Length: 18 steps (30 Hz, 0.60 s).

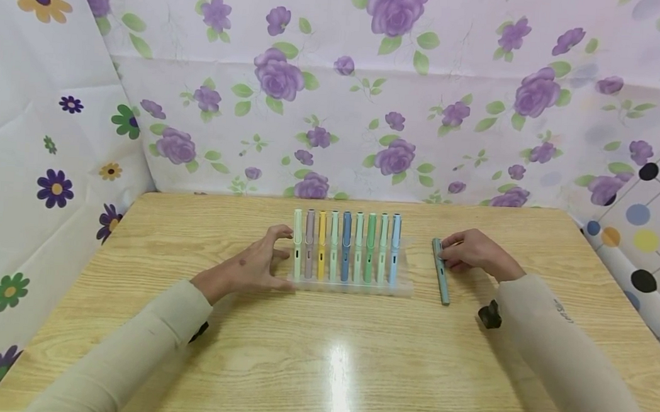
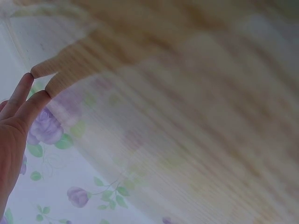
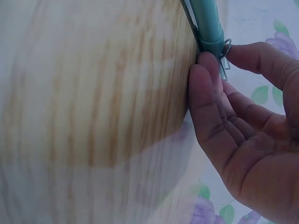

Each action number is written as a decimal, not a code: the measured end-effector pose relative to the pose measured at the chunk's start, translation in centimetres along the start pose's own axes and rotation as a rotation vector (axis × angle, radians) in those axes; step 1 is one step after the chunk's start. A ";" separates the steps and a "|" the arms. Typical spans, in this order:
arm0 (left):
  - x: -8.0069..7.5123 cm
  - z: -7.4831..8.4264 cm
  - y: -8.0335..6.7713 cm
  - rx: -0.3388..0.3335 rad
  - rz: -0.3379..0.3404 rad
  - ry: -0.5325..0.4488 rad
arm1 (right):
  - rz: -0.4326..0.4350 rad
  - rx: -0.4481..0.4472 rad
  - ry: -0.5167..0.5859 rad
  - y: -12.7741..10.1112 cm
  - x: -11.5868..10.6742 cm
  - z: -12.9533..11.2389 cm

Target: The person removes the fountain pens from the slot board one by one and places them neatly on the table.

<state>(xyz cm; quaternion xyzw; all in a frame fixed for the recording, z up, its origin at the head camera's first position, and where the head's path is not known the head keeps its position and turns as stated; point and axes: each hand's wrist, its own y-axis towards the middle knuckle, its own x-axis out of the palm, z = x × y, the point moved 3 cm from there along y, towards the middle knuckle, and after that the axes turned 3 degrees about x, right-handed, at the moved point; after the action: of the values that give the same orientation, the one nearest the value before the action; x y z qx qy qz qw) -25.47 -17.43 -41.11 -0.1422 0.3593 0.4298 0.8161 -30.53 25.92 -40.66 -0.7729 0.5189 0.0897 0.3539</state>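
A clear tray (image 1: 353,287) lies mid-table with several pastel pens (image 1: 346,248) side by side in it. My left hand (image 1: 283,257) rests at the tray's left end, with spread fingers touching it beside the pale green pen (image 1: 297,245). In the left wrist view, the left hand (image 2: 35,88) shows straight fingers on the wooden table (image 2: 187,93). To the right of the tray, a grey-green pen (image 1: 441,282) lies on the table. My right hand (image 1: 446,254) pinches its far end. The right wrist view shows thumb and fingers of the right hand (image 3: 216,55) on either side of the pen (image 3: 208,23) at its clip.
Floral cloth (image 1: 370,107) walls the table at the back and on both sides. A black wrist mount (image 1: 489,316) sits under my right sleeve. The bare wooden table (image 1: 332,357) stretches from the tray to the near edge.
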 end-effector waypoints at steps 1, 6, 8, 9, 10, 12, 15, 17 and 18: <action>0.0 0.0 0.0 -0.002 0.000 -0.003 | 0.002 -0.003 -0.002 0.0 0.0 0.0; 0.0 0.1 0.1 0.002 -0.004 -0.011 | 0.026 -0.015 -0.012 0.2 0.1 0.0; 0.0 0.1 0.1 -0.004 -0.005 -0.010 | 0.034 -0.018 -0.015 0.2 0.2 0.0; 0.0 0.1 0.1 -0.006 -0.007 -0.011 | 0.039 -0.016 -0.015 0.2 0.3 0.0; 0.0 0.1 0.0 -0.008 -0.007 -0.012 | 0.041 -0.017 -0.017 0.3 0.3 0.0; 0.0 0.1 0.0 -0.016 -0.007 -0.011 | 0.046 -0.017 -0.018 0.3 0.5 0.0; 0.0 0.1 0.0 -0.009 -0.008 -0.013 | 0.051 -0.016 -0.019 0.3 0.7 -0.1; 0.0 0.0 0.0 -0.007 -0.006 -0.012 | 0.056 -0.015 -0.017 0.3 0.8 -0.1; 0.0 0.0 0.1 -0.005 -0.006 -0.014 | 0.058 -0.015 -0.016 0.3 0.8 -0.1</action>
<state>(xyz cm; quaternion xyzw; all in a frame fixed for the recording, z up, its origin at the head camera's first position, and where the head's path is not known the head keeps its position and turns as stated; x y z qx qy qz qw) -25.48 -17.36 -41.11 -0.1424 0.3521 0.4291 0.8195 -30.46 25.18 -41.15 -0.7595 0.5376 0.1100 0.3495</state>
